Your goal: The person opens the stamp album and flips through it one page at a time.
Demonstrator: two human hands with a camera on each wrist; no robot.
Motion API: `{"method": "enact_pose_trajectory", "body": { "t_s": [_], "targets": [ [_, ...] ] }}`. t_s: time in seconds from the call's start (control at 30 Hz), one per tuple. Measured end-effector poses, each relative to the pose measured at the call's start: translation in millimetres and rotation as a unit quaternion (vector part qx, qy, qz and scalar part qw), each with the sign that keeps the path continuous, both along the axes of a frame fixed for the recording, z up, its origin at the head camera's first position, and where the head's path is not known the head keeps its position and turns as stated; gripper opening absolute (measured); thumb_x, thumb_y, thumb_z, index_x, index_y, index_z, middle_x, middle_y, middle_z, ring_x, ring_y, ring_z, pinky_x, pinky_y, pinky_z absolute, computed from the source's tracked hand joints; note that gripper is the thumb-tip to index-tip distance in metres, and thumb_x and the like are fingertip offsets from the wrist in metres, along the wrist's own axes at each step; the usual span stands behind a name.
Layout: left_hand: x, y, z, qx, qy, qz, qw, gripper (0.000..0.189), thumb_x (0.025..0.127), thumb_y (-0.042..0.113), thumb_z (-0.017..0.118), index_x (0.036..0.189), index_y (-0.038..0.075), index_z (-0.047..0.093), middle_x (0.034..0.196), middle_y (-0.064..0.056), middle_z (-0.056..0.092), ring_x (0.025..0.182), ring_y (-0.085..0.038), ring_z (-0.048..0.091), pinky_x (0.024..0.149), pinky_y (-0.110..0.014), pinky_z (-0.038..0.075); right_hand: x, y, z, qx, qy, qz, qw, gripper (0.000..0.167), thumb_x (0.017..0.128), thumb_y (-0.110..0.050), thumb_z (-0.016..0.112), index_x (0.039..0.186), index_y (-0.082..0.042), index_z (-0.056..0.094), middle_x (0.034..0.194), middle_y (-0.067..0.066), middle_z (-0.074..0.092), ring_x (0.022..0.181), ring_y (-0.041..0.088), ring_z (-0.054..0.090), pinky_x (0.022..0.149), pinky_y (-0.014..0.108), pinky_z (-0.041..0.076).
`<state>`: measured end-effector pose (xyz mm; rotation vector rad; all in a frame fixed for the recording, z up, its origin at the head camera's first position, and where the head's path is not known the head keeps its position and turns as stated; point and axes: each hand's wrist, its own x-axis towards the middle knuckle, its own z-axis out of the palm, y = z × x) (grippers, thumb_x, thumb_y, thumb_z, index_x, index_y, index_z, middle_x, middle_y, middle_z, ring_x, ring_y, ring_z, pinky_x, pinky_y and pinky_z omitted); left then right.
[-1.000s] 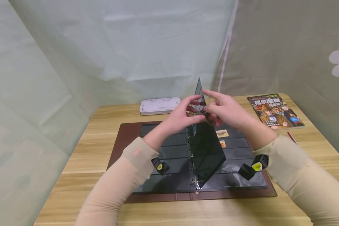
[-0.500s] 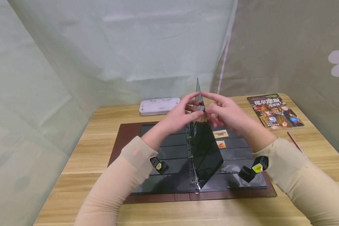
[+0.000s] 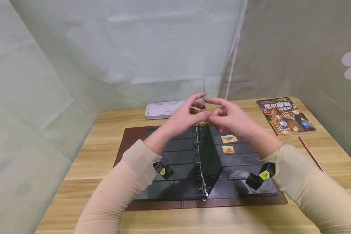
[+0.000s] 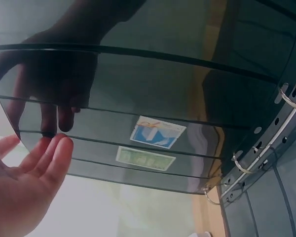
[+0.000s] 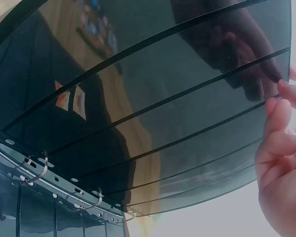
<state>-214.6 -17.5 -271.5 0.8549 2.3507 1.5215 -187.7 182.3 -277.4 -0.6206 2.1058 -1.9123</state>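
A stamp album (image 3: 175, 203) lies spread on the table, its binder rings (image 3: 199, 163) in the middle. One dark pocket page (image 3: 211, 154) stands almost upright on the rings. My left hand (image 3: 182, 118) has its fingers spread against the page's left face by the free edge. From the other side my right hand (image 3: 235, 118) touches that edge with an extended index finger and a bent thumb. Two stamps, a blue one (image 4: 158, 132) and a green one (image 4: 145, 159), show in the raised page. Two more, a pale stamp (image 3: 229, 138) and an orange stamp (image 3: 228, 149), sit in the right page.
Behind the album lies a white tin-like case (image 3: 161, 110). An illustrated book (image 3: 285, 116) is at the table's back right, with a thin red stick (image 3: 310, 152) in front of it. Light fabric (image 3: 169, 48) hangs behind the table (image 3: 84, 159).
The raised page has swung left from a rightward lean to nearly edge-on. Both hands stay at its free edge, the right shifting slightly left. More of the two stamps on the right page shows.
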Motion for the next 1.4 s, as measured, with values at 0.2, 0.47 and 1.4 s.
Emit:
{"method": "enact_pose_trajectory", "body": {
  "t_s": [0.2, 0.47, 1.4],
  "targets": [
    [0.8, -3.3, 2.7, -0.002, -0.014, 0.018, 0.9997, 0.064, 0.089, 0.035, 0.060, 0.145, 0.028, 0.029, 0.124, -0.008, 0.048, 0.101, -0.020, 0.055, 0.078, -0.040, 0.049, -1.4, -1.2, -4.0, 0.032, -0.001, 0.000, 0.9995, 0.061, 0.090, -0.008, 0.060, 0.144, -0.006, 0.031, 0.081, 0.008, 0.061, 0.056, 0.013, 0.051, 0.055, 0.029, 0.047],
    [1.1, -12.1, 2.9, 0.008, -0.012, 0.016, 0.9998, 0.063, 0.090, 0.032, 0.059, 0.145, 0.023, 0.029, 0.124, -0.008, 0.048, 0.100, -0.021, 0.055, 0.081, -0.037, 0.050, -2.1, 6.3, -7.7, 0.087, 0.008, -0.023, 0.9959, 0.061, 0.090, -0.019, 0.063, 0.144, -0.012, 0.035, 0.090, 0.014, 0.060, 0.062, 0.016, 0.054, 0.057, 0.031, 0.049],
    [-1.4, -57.9, -1.8, 0.022, -0.004, 0.030, 0.9993, 0.060, 0.093, 0.017, 0.055, 0.146, 0.013, 0.027, 0.115, -0.016, 0.054, 0.099, -0.028, 0.055, 0.087, -0.043, 0.046, -6.2, 66.5, -35.4, 0.202, 0.025, -0.087, 0.9751, 0.061, 0.091, -0.030, 0.061, 0.144, -0.011, 0.037, 0.111, 0.011, 0.049, 0.074, 0.019, 0.053, 0.063, 0.029, 0.046]
  ]
}}
